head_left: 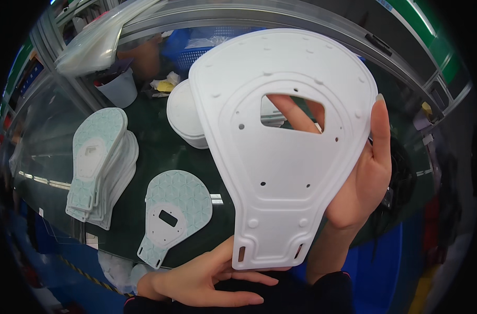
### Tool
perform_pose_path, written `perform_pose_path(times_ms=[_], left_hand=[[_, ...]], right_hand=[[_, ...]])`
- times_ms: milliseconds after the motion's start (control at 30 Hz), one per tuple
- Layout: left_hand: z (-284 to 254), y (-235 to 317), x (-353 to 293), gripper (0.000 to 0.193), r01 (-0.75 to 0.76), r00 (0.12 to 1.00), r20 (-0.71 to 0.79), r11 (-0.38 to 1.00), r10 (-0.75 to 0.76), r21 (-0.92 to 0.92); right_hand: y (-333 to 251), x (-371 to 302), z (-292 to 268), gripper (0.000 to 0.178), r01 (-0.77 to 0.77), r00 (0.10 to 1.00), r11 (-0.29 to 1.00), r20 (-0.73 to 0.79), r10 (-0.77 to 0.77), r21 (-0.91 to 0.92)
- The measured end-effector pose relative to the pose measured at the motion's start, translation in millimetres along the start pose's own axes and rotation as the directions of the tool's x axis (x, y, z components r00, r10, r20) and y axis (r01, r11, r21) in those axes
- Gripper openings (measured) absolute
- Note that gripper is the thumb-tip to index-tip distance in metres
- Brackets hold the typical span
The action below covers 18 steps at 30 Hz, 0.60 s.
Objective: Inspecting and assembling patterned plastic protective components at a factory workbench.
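Holding a white plate (280, 157), hands (361, 178) hide the stacked plates (100, 167).

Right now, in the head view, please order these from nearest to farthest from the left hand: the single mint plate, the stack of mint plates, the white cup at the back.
From the left hand:
1. Single mint plate, lying just above the hand.
2. Stack of mint plates, farther to the left.
3. White cup, at the back left of the table.
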<state>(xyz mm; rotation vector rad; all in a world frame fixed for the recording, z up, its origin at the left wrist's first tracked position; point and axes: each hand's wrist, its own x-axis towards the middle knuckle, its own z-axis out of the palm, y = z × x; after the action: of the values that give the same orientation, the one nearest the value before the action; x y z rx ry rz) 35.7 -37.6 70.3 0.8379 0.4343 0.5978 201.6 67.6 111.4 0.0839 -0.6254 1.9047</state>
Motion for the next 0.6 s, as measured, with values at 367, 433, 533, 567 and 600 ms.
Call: perform_pose_path(times_ms=[367,433,533,567,600], left_hand=[[-6,-11,-4,0.073,-0.32,0.677,-0.006,0.302,0.736,0.898],[-5,-8,-5,0.072,-0.335,0.709,-0.054,0.403,0.703,0.852],[2,-14,-7,0.073,-0.338,0.7,-0.123,0.478,0.704,0.81],[4,-14,-7,0.073,-0.335,0.701,-0.127,0.481,0.702,0.81],[5,-13,-7,0.073,-0.344,0.689,-0.122,0.47,0.715,0.813]], right_hand=[[1,3,-13,0.055,-0.027,0.999,0.999,-0.022,0.027,0.021],[2,2,-14,0.054,-0.052,0.999,0.996,0.01,0.051,0.077],[4,2,-12,0.053,-0.022,1.0,0.999,-0.008,0.022,0.025],[3,2,-11,0.054,-0.023,1.0,1.0,0.006,0.023,0.02],[2,1,-10,0.054,-0.024,1.0,1.0,0.02,0.024,0.016]])
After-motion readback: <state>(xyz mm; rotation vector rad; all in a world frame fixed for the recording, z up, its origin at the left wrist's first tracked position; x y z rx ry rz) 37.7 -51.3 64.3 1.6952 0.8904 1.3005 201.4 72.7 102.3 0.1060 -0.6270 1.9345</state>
